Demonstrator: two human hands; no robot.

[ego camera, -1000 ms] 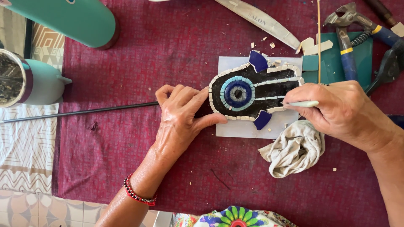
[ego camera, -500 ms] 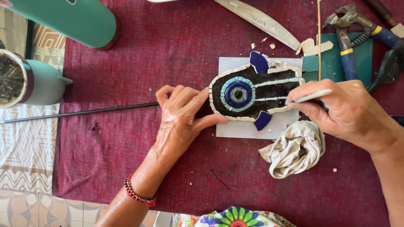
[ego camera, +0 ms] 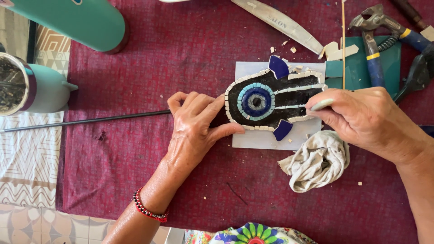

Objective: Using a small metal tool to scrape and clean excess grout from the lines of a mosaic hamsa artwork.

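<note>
Centrally, just right of the frame's middle, a hand-shaped mosaic piece (ego camera: 271, 105) lies flat on a pale square tile (ego camera: 266, 138). It has a black ground, a blue and turquoise eye at its rounded left end, and a border and finger lines of small cream tiles. Two dark blue lobes stick out, one at its top edge and one at its bottom edge.

The left hand (ego camera: 195, 129) rests palm down against the piece's left end; fingers are loosely curled, thumb extended along the lower left rim, holding the piece steady rather than gripping it. A red and black bead bracelet (ego camera: 148, 208) sits on that wrist.

The right hand (ego camera: 361, 118) is closed in a pinch on a thin pale tool (ego camera: 322, 105), its tip at the piece's right end (exact contact point hidden by fingers).

A crumpled grey rag (ego camera: 316, 160) lies just below the right hand, touching the tile's lower right corner. A thin black rod (ego camera: 86, 121) runs left from under the left hand. Blue-handled pliers (ego camera: 375, 45) rest on a teal sheet (ego camera: 357, 68) at upper right. A teal bottle (ego camera: 77, 20) lies at upper left, with a teal cup (ego camera: 31, 88) below it. All sit on a maroon cloth (ego camera: 181, 54).
</note>
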